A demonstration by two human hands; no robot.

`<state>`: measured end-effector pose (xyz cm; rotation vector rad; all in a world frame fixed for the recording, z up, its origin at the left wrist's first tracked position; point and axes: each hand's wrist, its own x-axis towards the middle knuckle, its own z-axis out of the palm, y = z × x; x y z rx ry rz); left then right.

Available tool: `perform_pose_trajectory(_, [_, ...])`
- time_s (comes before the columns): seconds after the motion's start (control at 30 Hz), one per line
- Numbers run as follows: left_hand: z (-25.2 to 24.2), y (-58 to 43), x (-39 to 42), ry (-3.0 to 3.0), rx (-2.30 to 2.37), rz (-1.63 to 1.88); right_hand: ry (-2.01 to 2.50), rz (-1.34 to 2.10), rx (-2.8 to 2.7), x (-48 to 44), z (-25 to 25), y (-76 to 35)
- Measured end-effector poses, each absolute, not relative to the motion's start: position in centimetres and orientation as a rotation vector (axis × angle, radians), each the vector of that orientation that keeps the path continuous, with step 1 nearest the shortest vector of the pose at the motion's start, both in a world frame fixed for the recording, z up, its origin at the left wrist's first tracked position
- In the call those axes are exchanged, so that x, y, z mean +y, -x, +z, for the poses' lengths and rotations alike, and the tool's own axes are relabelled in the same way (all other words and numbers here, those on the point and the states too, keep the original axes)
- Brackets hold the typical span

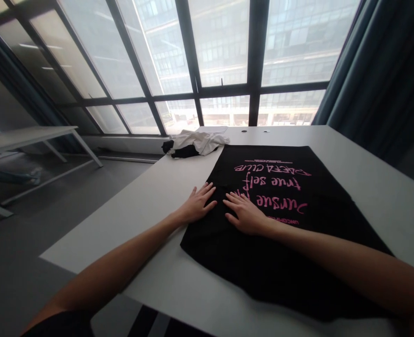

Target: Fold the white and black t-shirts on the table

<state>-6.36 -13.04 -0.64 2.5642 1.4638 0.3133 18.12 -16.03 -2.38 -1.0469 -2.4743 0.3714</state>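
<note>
A black shirt (263,262) with pink lettering lies spread flat on the white table, its print upside down from where I look. My left hand (197,204) rests at the shirt's left edge, fingers spread and palm down, partly on the cloth and partly beside it. Flat on the fabric to its right is my right hand (245,213), fingers stretched out and covering part of the lettering. Neither hand grips anything. Beneath my right forearm, some of the shirt is hidden.
Crumpled white and black cloth (198,142) lies near the far left of the white table (147,199). Large windows stand behind it, with a dark curtain (378,89) on the right. Another table (27,135) is at the left, with part of a person's leg (10,176) below it.
</note>
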Motion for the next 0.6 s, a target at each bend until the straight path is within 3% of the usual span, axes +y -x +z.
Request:
perform_pose_trajectory(0.13, [-0.1,5.8,-13.5,-2.629,1.397,0.393,1.056,0.368,-2.458,-16.1,-2.0,-18.2])
perform_pose_trajectory(0.6, [-1.5,5.7,-12.9,-2.619,1.505,0.195,1.049,0.331,-2.498,-15.9,-2.2,-18.2])
